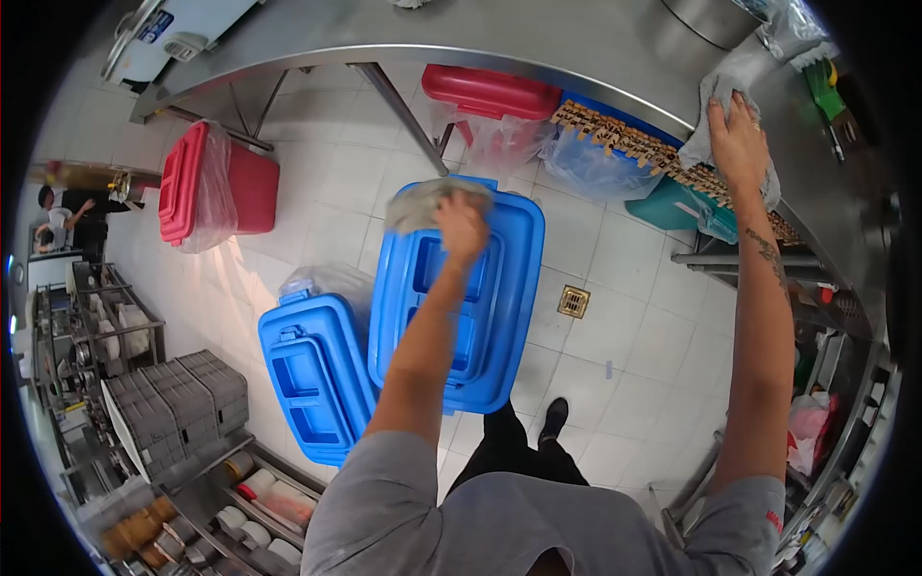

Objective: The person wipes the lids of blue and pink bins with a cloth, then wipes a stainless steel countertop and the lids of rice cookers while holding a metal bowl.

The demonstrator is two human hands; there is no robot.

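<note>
A beige-grey cloth [413,207] lies on the far end of a large blue plastic lid [517,278], seemingly on a bin whose sides I cannot see. My left hand [461,227] is closed on this cloth and blurred by motion. At the steel table's edge, my right hand [738,146] grips a second, light grey cloth [718,94], pressing it down on the metal. Part of that cloth shows on both sides of the hand. Beside the large lid, on its left, is a smaller blue lidded bin [331,312] with clear plastic film behind it.
The steel table [538,34] runs across the top. Red bins [254,187] stand on the tiled floor, which has a brass drain [573,301]. A grey crate [182,403] and racks of dishes are at left. A person [62,221] is far off at left.
</note>
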